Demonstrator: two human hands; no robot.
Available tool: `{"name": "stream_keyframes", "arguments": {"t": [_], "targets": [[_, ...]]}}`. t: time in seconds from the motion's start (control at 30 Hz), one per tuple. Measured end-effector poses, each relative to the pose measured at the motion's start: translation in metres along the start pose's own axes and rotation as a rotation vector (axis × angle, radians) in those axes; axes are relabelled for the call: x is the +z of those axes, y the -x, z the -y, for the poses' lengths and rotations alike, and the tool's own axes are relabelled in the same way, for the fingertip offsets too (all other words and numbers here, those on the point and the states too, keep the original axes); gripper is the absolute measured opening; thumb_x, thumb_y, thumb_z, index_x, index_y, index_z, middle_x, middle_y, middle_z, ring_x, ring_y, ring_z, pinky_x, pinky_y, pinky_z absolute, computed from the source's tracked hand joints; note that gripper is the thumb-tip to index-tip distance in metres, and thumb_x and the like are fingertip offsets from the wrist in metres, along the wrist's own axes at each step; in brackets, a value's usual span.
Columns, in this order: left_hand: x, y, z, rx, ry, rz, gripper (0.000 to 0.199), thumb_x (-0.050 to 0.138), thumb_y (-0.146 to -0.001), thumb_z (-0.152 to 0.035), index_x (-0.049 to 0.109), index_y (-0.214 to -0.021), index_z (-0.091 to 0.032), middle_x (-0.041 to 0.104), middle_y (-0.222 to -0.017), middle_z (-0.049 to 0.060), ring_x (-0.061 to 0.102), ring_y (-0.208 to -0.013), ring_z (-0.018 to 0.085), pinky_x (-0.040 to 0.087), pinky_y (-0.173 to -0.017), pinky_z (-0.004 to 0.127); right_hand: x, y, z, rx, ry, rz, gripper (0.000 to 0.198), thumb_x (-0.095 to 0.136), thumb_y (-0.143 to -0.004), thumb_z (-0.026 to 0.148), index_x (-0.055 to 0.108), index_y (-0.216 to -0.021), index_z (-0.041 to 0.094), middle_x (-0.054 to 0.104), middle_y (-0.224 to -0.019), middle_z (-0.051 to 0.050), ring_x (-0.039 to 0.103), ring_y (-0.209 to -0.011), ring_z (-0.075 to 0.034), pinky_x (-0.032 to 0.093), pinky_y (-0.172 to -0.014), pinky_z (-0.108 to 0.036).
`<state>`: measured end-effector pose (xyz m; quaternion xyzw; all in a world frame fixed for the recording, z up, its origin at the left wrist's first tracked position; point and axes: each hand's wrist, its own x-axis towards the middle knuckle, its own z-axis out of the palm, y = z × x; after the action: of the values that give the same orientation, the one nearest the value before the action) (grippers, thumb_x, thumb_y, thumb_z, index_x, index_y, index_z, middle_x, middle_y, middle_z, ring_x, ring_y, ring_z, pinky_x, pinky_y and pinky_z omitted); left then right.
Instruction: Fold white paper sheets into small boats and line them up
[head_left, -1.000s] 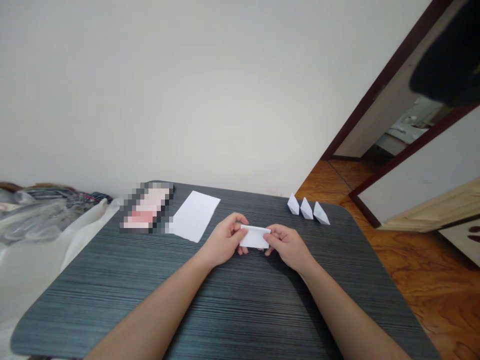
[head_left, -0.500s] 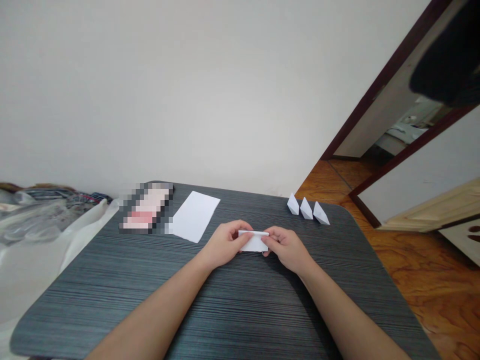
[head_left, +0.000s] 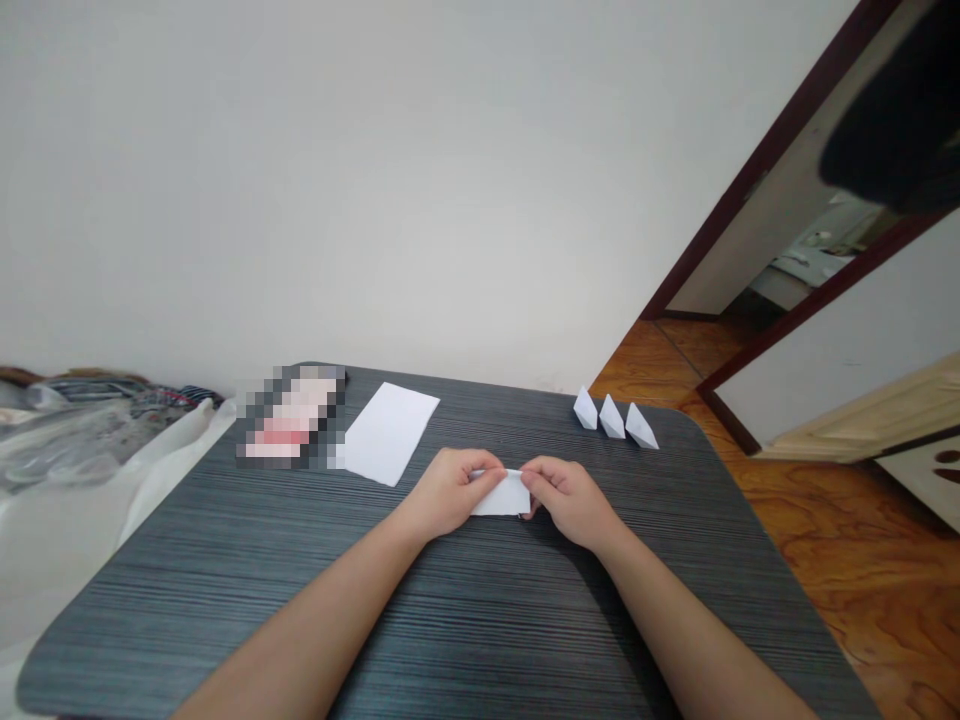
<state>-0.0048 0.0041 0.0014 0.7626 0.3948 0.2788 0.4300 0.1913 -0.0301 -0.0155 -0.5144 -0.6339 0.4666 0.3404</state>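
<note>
Between my hands is a small folded piece of white paper (head_left: pixel 501 498), its upper edge doubled over. My left hand (head_left: pixel 455 492) pinches it at the left with thumb and fingers along the top fold. At the right end, my right hand (head_left: pixel 568 497) grips the same fold, thumb in front and some fingers behind, partly hidden. The thumbs are close together near the top edge. Three folded white paper boats (head_left: pixel 612 418) stand in a row at the back right of the table. A flat stack or sheet of white paper (head_left: pixel 394 432) lies to the left of my hands.
A blurred-out pinkish, dark-edged item (head_left: pixel 295 410) lies at the table's back left. The dark wood-grain table (head_left: pixel 465 620) meets a white wall (head_left: pixel 420 200). Plastic-covered things (head_left: pixel 97 440) lie beyond the left edge. On the right are a wooden floor (head_left: pixel 847 560) and a doorway.
Both hands have come slightly down toward me with the paper. The fingers have shifted along its top fold, and the thumbs now sit nearer that edge.
</note>
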Motion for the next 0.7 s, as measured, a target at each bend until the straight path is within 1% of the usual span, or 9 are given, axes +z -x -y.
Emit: {"name": "stream_keyframes", "arguments": {"t": [0.3, 0.47, 0.6, 0.7], "targets": [[0.0, 0.0, -0.003, -0.007, -0.013, 0.021, 0.029, 0.045, -0.086, -0.032, 0.067, -0.079, -0.015, 0.065, -0.071, 0.001, 0.055, -0.065, 0.012, 0.036, -0.057, 0.021, 0.001, 0.001, 0.004, -0.04, 0.087, -0.004, 0.025, 0.044, -0.09, 0.027, 0.06, -0.074, 0.017, 0.061, -0.057, 0.001, 0.058, -0.054, -0.012, 0.044, -0.058, -0.023], [-0.001, 0.001, -0.003, 0.011, -0.021, 0.042, 0.027, 0.046, -0.085, -0.03, 0.067, -0.079, -0.015, 0.064, -0.071, 0.001, 0.054, -0.066, 0.012, 0.036, -0.057, 0.021, 0.002, 0.0, 0.005, -0.053, 0.096, -0.02, 0.018, 0.047, -0.088, 0.026, 0.06, -0.078, 0.017, 0.06, -0.06, 0.001, 0.056, -0.054, -0.012, 0.042, -0.054, -0.022], [0.002, 0.001, 0.0, 0.02, -0.027, 0.053, 0.025, 0.046, -0.084, -0.028, 0.066, -0.078, -0.016, 0.063, -0.07, 0.0, 0.054, -0.066, 0.011, 0.035, -0.058, 0.02, 0.0, 0.001, 0.012, -0.125, 0.243, -0.049, 0.019, 0.048, -0.087, 0.024, 0.061, -0.074, 0.017, 0.059, -0.06, 0.001, 0.055, -0.057, -0.012, 0.039, -0.055, -0.022], [0.003, 0.001, 0.001, 0.015, -0.038, 0.072, 0.024, 0.047, -0.084, -0.03, 0.066, -0.078, -0.015, 0.062, -0.069, 0.0, 0.053, -0.063, 0.011, 0.034, -0.056, 0.02, -0.001, 0.002, 0.015, -0.168, 0.343, -0.061, 0.019, 0.048, -0.087, 0.023, 0.062, -0.075, 0.017, 0.06, -0.062, 0.001, 0.054, -0.058, -0.012, 0.037, -0.056, -0.022]]}}
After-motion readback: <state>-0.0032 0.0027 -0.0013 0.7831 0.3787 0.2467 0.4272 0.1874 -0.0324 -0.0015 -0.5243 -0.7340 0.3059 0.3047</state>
